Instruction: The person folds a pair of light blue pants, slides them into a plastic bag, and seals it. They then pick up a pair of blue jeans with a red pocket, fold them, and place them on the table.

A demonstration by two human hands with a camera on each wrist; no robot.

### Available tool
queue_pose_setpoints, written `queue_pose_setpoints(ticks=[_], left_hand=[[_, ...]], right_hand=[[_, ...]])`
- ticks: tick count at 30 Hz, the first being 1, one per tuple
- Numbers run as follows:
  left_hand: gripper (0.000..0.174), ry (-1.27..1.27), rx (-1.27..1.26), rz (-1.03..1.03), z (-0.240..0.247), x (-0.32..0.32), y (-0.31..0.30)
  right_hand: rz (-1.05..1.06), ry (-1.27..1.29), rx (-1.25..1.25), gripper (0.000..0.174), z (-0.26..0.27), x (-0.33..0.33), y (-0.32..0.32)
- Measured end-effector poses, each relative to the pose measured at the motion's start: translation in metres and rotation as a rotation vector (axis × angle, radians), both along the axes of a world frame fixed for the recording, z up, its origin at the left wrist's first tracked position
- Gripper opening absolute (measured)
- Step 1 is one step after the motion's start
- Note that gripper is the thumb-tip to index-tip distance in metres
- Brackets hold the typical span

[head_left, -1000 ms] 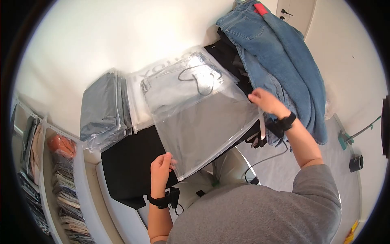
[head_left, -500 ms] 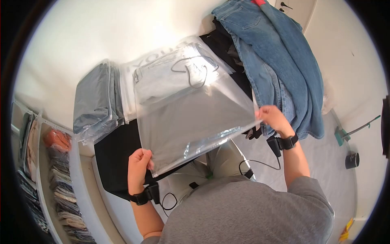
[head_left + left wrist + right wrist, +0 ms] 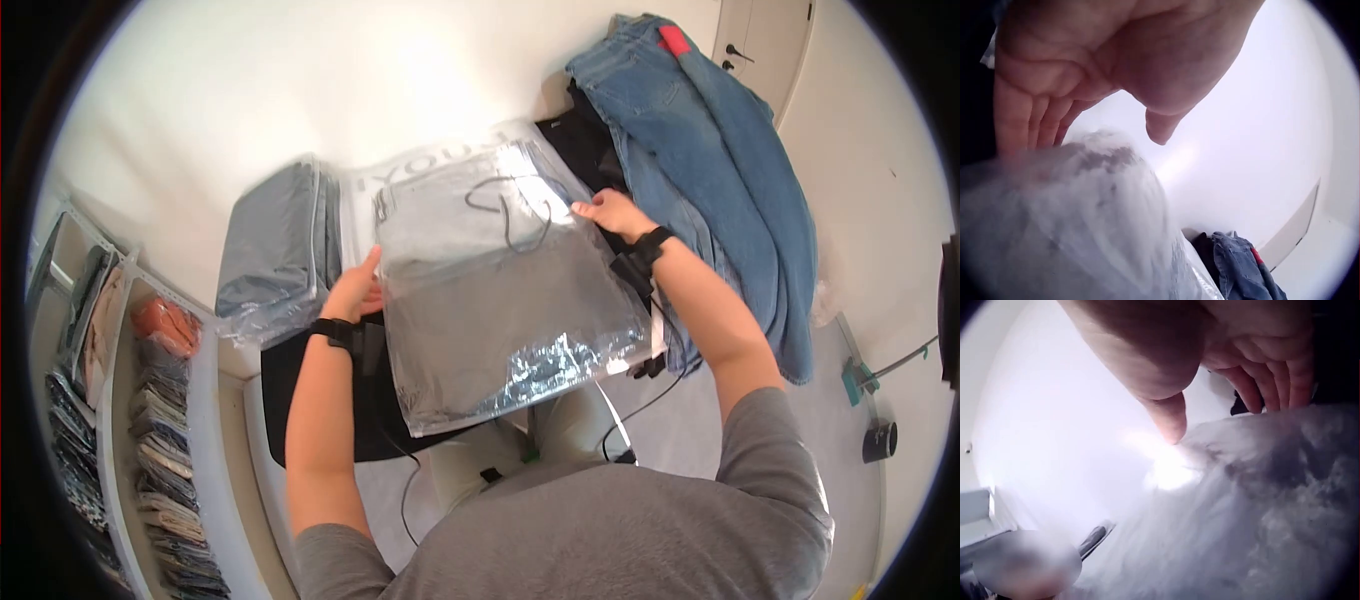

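A clear plastic bag [image 3: 505, 310] lies in front of me with folded pale jeans [image 3: 425, 222] in its far half. A dark cord loop [image 3: 545, 232] shows on it. At the bag's left side is my left hand [image 3: 352, 292], thumb raised and fingers extended along the edge. My right hand [image 3: 617, 214] is at the far right edge, its thumb over the bag. In the left wrist view, straight fingers [image 3: 1013, 125] reach down beside the plastic, with the thumb apart. The right wrist view has the thumb tip close over the shiny plastic and the fingers stretched along its side.
Bagged dark garments [image 3: 270, 235] are stacked to the left on the black table [image 3: 290, 410]. Another printed bag [image 3: 360, 190] lies beneath the front one. Blue jeans [image 3: 690, 170] are heaped at the right. Shelves of folded clothes [image 3: 170, 470] stand at far left.
Both hands have moved from the bag's near corners, which they held, to its sides farther up. The near end of the bag now lies lower and looks crinkled.
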State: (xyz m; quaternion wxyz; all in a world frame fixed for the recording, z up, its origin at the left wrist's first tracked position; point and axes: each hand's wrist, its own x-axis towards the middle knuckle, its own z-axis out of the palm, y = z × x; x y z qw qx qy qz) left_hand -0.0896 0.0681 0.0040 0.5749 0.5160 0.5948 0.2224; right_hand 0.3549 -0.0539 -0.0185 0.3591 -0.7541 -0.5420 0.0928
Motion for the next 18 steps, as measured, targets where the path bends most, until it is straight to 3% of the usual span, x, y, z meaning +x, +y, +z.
queue_pose_setpoints(ticks=[2, 4, 6, 7, 8, 10, 12, 13, 18], left_hand=[[0.076, -0.087, -0.062, -0.012, -0.007, 0.006, 0.013], [0.079, -0.165, -0.134, -0.025, -0.002, 0.012, 0.008], [0.078, -0.205, -0.153, -0.033, 0.005, 0.022, -0.002], [0.064, -0.294, -0.170, -0.012, -0.002, 0.025, 0.003], [0.064, -0.290, -0.172, -0.015, -0.004, 0.026, 0.003], [0.045, -0.380, -0.176, 0.017, 0.004, 0.032, -0.005], [0.037, -0.404, -0.160, 0.013, -0.009, 0.031, 0.008], [0.029, -0.432, -0.142, 0.014, -0.014, 0.031, 0.012], [0.018, -0.508, -0.039, -0.031, -0.013, 0.030, 0.008]], right_hand=[[0.035, 0.339, -0.325, 0.065, 0.014, -0.007, 0.014], [0.032, 0.715, -0.389, 0.074, 0.014, -0.012, 0.019], [0.023, 0.812, -0.468, 0.078, 0.033, -0.019, 0.013], [0.024, 0.813, -0.464, 0.078, 0.029, -0.015, 0.018], [0.103, 0.802, -0.536, 0.079, 0.022, -0.011, 0.023], [0.179, 0.794, -0.605, 0.080, 0.020, -0.009, 0.025], [0.210, 0.707, -0.661, 0.072, 0.021, -0.012, 0.026], [0.237, 0.779, -0.562, 0.056, 0.017, -0.014, 0.024], [0.192, 0.830, -0.530, 0.030, 0.028, -0.016, 0.022]])
